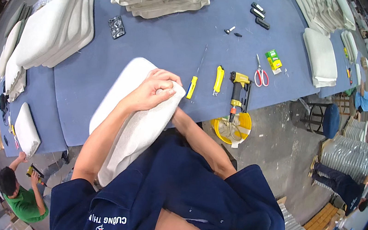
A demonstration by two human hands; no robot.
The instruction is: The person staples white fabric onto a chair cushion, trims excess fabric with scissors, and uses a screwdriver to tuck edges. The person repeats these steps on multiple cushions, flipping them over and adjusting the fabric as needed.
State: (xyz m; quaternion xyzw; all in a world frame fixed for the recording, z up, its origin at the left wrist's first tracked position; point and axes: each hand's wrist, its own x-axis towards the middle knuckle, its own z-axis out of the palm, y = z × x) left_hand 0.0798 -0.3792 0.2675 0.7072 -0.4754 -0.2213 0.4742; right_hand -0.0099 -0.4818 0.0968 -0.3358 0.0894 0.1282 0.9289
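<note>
Left hand (153, 91), in head view, pinching pale cushion's (142, 124) upper corner, fingers curling over edge; my right hand (178, 116) disappearing behind it, so can't tell its grip. Cushion tilting between my arms at blue table's (157, 37) edge. Yellow screwdriver (192, 87), cutter (218, 79) lying nearby.

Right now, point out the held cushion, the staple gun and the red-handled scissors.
Held cushion (147, 121), head view: its pale fabric cover.
Staple gun (236, 92), head view: its dark grip.
Red-handled scissors (260, 70), head view: near the pivot.

One held cushion (141, 130), two nail guns (241, 78), one yellow bucket (245, 123)
</note>
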